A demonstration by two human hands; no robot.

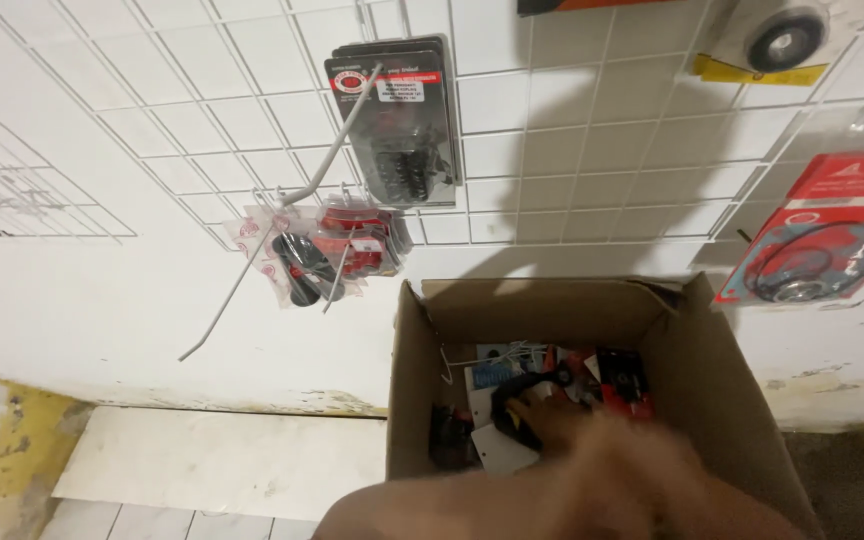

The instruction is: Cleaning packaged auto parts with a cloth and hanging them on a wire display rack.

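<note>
Okay, we're mid-reach here: one bare arm comes up from the bottom edge and the hand is down inside the open cardboard box. From the angle we take it for the right hand. The left hand is out of view.

The hand is heavily motion-blurred, so we can't tell how far the fingers are spread or whether they've closed on anything. The fingertips sit at, maybe touching, a black part lying on top of the pile. That part is in the middle of the box floor, just beside a blue-labelled pack, with a red-and-black pack to its right.

Step, as we judge it: picking through the box for a packaged part, nothing lifted clear yet.

Any next move calls for a firm pinch on one single pack, since they overlap and a neighbour could drag along. A straight lift would also have to clear the box's tall flaps.

On the wall above is a white wire grid. It carries a blister pack of black springs, bagged red-and-black parts and a gasket card. One bare hook sticks out from it.
</note>
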